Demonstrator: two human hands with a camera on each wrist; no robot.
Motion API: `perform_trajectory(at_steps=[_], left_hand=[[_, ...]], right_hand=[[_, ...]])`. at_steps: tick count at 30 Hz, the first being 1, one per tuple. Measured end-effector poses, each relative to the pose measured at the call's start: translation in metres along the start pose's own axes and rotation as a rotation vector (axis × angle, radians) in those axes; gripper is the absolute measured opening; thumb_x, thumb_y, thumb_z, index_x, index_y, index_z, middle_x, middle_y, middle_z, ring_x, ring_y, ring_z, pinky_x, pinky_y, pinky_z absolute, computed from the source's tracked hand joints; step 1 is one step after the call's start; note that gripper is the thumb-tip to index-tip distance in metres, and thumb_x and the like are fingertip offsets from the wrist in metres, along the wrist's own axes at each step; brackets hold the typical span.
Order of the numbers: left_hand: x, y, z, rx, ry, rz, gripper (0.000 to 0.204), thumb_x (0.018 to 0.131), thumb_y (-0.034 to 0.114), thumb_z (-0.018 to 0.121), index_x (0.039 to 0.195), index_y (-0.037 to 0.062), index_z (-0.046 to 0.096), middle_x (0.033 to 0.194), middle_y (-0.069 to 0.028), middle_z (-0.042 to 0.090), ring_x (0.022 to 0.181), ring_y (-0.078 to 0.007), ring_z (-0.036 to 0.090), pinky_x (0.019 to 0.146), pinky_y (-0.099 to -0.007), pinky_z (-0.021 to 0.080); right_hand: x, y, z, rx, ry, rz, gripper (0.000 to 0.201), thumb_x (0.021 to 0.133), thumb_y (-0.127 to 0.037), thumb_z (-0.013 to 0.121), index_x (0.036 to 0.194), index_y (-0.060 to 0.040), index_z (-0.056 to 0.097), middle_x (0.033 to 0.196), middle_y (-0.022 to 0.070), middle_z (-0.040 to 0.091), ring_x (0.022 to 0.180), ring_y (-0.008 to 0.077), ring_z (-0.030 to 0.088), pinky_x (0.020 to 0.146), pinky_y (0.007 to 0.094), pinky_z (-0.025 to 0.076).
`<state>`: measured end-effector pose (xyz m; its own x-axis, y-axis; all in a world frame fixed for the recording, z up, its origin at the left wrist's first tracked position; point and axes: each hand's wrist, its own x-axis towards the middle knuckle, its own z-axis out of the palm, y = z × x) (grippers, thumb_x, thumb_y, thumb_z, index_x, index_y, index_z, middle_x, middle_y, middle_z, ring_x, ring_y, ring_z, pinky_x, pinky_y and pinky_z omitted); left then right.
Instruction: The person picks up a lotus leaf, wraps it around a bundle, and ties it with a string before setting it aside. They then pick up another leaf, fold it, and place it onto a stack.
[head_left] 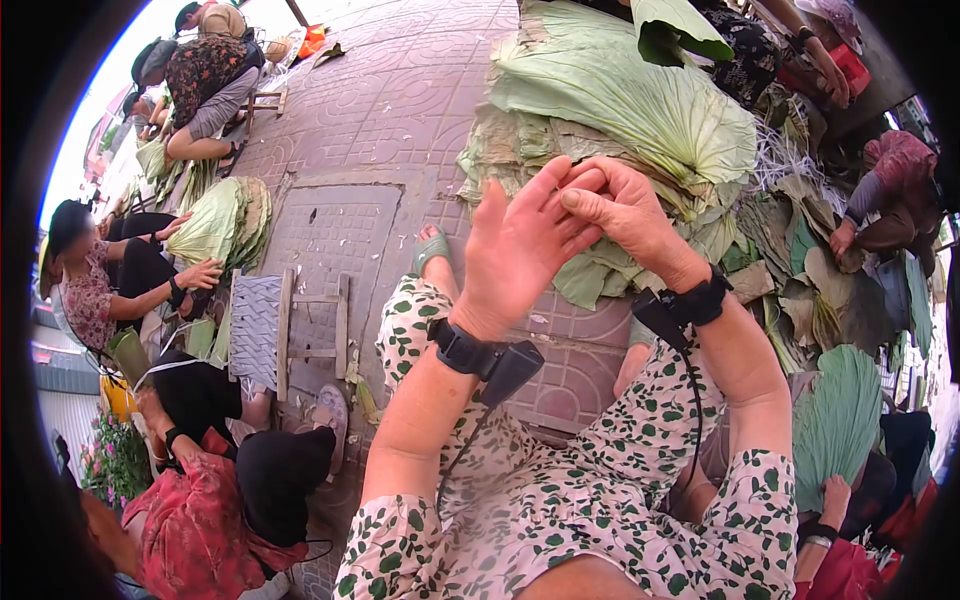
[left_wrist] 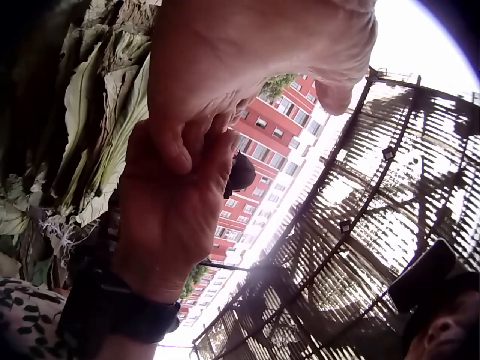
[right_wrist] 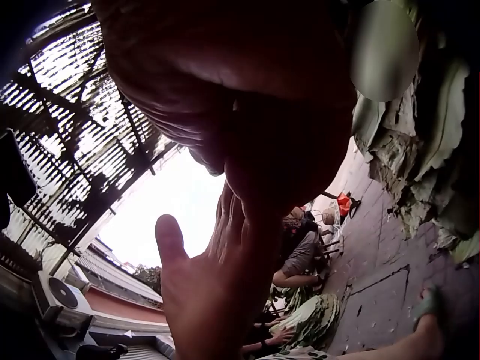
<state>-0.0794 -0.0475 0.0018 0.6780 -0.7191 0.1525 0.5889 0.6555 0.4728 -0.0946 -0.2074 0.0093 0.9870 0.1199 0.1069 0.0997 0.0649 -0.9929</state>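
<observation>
My left hand (head_left: 515, 250) is raised in front of my lap, palm turned up and thumb standing apart. Curled over its fingertips is my right hand (head_left: 640, 220), its thumb and fingers holding the left fingers. In the left wrist view the left hand (left_wrist: 247, 60) comes in from the top and meets the right hand (left_wrist: 169, 210). The right wrist view has the right hand (right_wrist: 247, 97) dark in front, partly hiding the left hand's fingers. Beyond both hands lies a stack of big pale green lotus leaves (head_left: 630, 100), its top leaf ribbed and spread wide.
Darker dried leaves (head_left: 830, 290) and white strings (head_left: 785, 155) lie to the right. At left stand a low woven stool (head_left: 258, 330) and another leaf bundle (head_left: 225, 225) beside a seated person. More people sit on both sides of the paved ground (head_left: 350, 220).
</observation>
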Motion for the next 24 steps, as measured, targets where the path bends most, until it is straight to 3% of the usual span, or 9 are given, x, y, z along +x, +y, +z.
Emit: perform_trajectory(at_steps=[2, 5, 11, 13, 19, 24], left_hand=[[0.0001, -0.0008, -0.0003, -0.001, 0.010, -0.002, 0.085, 0.082, 0.064, 0.041, 0.138, 0.0017, 0.022, 0.135, -0.0181, 0.034, 0.124, -0.0312, 0.035, 0.105, -0.0443, 0.024], [0.0006, -0.0021, 0.0000, -0.008, -0.006, -0.008, 0.085, 0.082, 0.063, 0.040, 0.138, 0.0016, 0.022, 0.135, -0.0176, 0.034, 0.124, -0.0309, 0.035, 0.104, -0.0436, 0.025], [0.0019, -0.0012, 0.0006, 0.070, -0.011, 0.002, 0.084, 0.082, 0.063, 0.040, 0.137, 0.0018, 0.023, 0.136, -0.0153, 0.035, 0.124, -0.0294, 0.035, 0.104, -0.0434, 0.025], [0.0020, -0.0014, -0.0001, 0.088, 0.001, -0.004, 0.083, 0.083, 0.063, 0.039, 0.137, 0.0021, 0.025, 0.137, -0.0142, 0.034, 0.124, -0.0287, 0.035, 0.104, -0.0439, 0.025], [0.0023, -0.0040, -0.0024, 0.026, 0.007, -0.006, 0.082, 0.083, 0.064, 0.038, 0.136, 0.0024, 0.028, 0.136, -0.0135, 0.036, 0.124, -0.0288, 0.035, 0.104, -0.0438, 0.025], [0.0022, -0.0028, -0.0012, 0.043, -0.003, -0.009, 0.082, 0.083, 0.064, 0.037, 0.135, 0.0012, 0.029, 0.136, -0.0140, 0.036, 0.124, -0.0294, 0.035, 0.104, -0.0438, 0.024]], right_hand=[[-0.0004, -0.0007, -0.0010, -0.052, -0.007, -0.037, 0.025, 0.086, -0.023, 0.060, 0.095, -0.0003, 0.055, 0.083, 0.0022, 0.061, 0.073, 0.0070, 0.056, 0.062, 0.0211, 0.048], [-0.0003, -0.0055, -0.0001, 0.040, 0.001, 0.062, 0.025, 0.086, -0.024, 0.060, 0.094, -0.0005, 0.056, 0.082, 0.0020, 0.060, 0.073, 0.0072, 0.057, 0.062, 0.0207, 0.048], [0.0033, 0.0012, -0.0011, 0.068, 0.007, 0.026, 0.023, 0.087, -0.023, 0.059, 0.093, -0.0011, 0.056, 0.080, 0.0018, 0.060, 0.071, 0.0065, 0.057, 0.062, 0.0200, 0.047], [0.0019, 0.0012, 0.0000, -0.073, 0.007, -0.040, 0.023, 0.087, -0.023, 0.059, 0.095, -0.0010, 0.056, 0.079, 0.0015, 0.060, 0.071, 0.0066, 0.057, 0.062, 0.0203, 0.048], [0.0033, -0.0011, -0.0025, 0.038, 0.007, 0.038, 0.026, 0.088, -0.025, 0.057, 0.099, -0.0013, 0.058, 0.080, 0.0001, 0.060, 0.075, 0.0055, 0.055, 0.064, 0.0210, 0.047], [0.0026, -0.0057, 0.0029, 0.005, 0.024, -0.003, 0.026, 0.089, -0.026, 0.055, 0.099, -0.0022, 0.058, 0.080, -0.0001, 0.060, 0.076, 0.0054, 0.054, 0.067, 0.0208, 0.047]])
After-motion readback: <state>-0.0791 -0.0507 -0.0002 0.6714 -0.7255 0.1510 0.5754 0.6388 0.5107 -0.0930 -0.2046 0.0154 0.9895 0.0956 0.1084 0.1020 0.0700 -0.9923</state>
